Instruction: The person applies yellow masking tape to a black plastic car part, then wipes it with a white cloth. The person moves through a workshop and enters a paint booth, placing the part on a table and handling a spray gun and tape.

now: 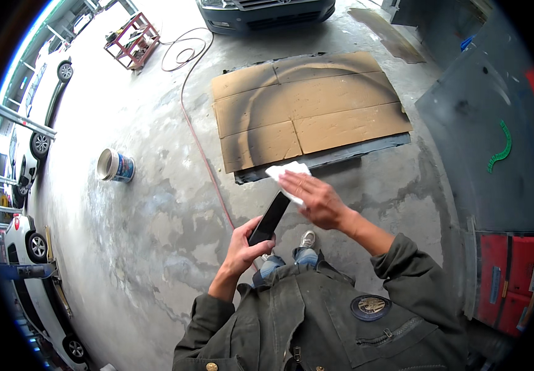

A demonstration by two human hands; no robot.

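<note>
My left hand (240,248) grips the lower end of a slim, flat, dark rectangular piece (269,217), which tilts up toward the right; whether it is a phone or a trim piece I cannot tell. A crumpled white wiping cloth (288,168) lies under the fingers of my right hand (319,201), pressed between them and the upper end of the dark piece. The fingers of that hand are stretched together over the cloth. Beyond both hands, brown cardboard (322,105) with dark spray marks covers a low support.
A red hose (200,133) runs along the concrete floor. To the left stands a white bucket (116,166), with a red tool cart (132,41) farther off and parked cars (39,145). A vehicle front (267,15) is ahead. Grey panels (486,142) and red cabinets (507,272) line the right.
</note>
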